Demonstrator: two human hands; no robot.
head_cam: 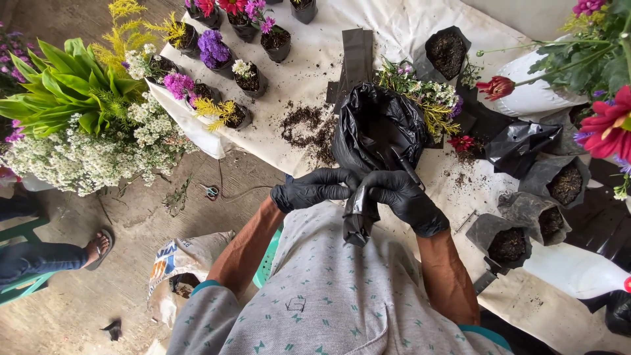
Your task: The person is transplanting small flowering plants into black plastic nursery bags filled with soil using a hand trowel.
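So I'm looking straight down over my grey patterned shirt (328, 302) at the bottom of the frame. Both hands are in black gloves, meeting just below center. My left hand (312, 189) is closed, pinching the top of a small black bag (358, 213), and my right hand (404, 197) is gripping the same bag from the other side, fingers curled around it. The bag hangs down between them, crumpled and folded.

Right behind the hands, at center, there's a big black sack (378, 125) sitting open on the white sheet (315, 59), with loose soil (309, 128) spilled just left of it. Filled soil bags (526, 227) sit at the right, near my right forearm. A flat stack of empty bags (357, 56) lies above the sack.

Lower left, on the concrete, there's a printed sack (174, 260), and someone's sandaled foot (98, 246) at the left edge. Scissors (210, 191) lie on the floor near the sheet's edge.

Farther out, upper left has white flowers (85, 154) and green leaves (59, 85), plus small potted blooms (213, 46) along the top. Red flowers (608, 128) fill the right edge.
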